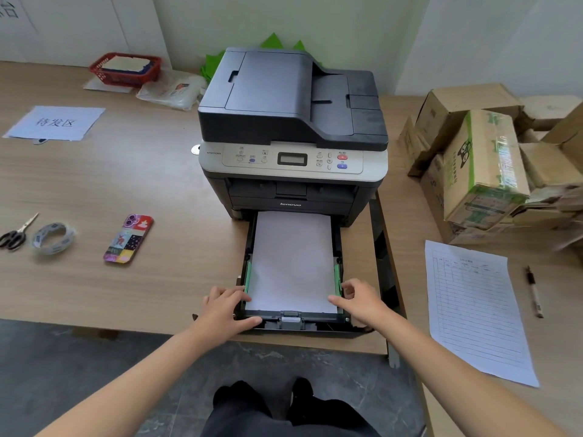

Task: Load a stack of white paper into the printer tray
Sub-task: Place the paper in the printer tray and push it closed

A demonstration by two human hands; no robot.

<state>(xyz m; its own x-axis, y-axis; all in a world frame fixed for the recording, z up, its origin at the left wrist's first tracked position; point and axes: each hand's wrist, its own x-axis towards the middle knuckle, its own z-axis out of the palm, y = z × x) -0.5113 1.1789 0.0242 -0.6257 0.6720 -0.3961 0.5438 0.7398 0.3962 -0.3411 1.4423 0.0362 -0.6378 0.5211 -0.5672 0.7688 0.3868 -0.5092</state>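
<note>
A dark grey printer stands on a wooden desk, and its paper tray is pulled out toward me. In the tray lies a flat stack of white paper, between a green guide on the left and another on the right. My left hand wraps the tray's near left corner, fingers over the wall and touching the paper's edge, thumb on the front. My right hand is at the near right corner, thumb and forefinger pinched around the right guide, with the forefinger tip on the paper.
Left of the printer lie a phone, a tape roll, scissors and a paper sign. A printed form and a pen lie on the right. Cardboard boxes are piled behind them. A red basket sits at the back.
</note>
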